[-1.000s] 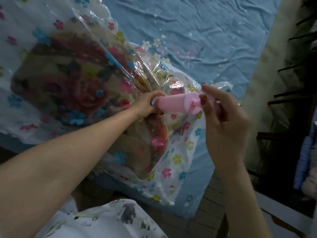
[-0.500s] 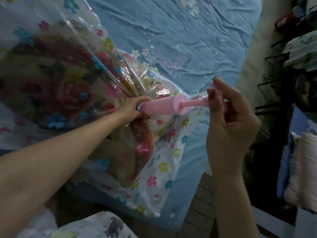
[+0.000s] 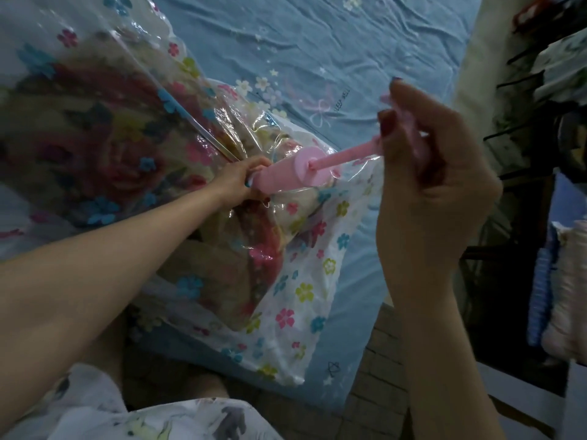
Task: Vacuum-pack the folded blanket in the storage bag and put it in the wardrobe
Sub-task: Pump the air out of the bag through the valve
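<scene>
Pink pump (image 3: 279,176) barrel gripped at valve by left hand (image 3: 238,182) | plunger rod drawn further out by right hand (image 3: 422,173), handle clenched | blanket (image 3: 95,147) inside storage bag (image 3: 305,290) on bed (image 3: 317,42) | air extraction judged ongoing

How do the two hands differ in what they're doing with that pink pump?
The left hand grips the pump barrel low against the storage bag; the right hand holds the handle end of the rod, raised clear of the bag. Both are curled around parts of the same pump.
</scene>
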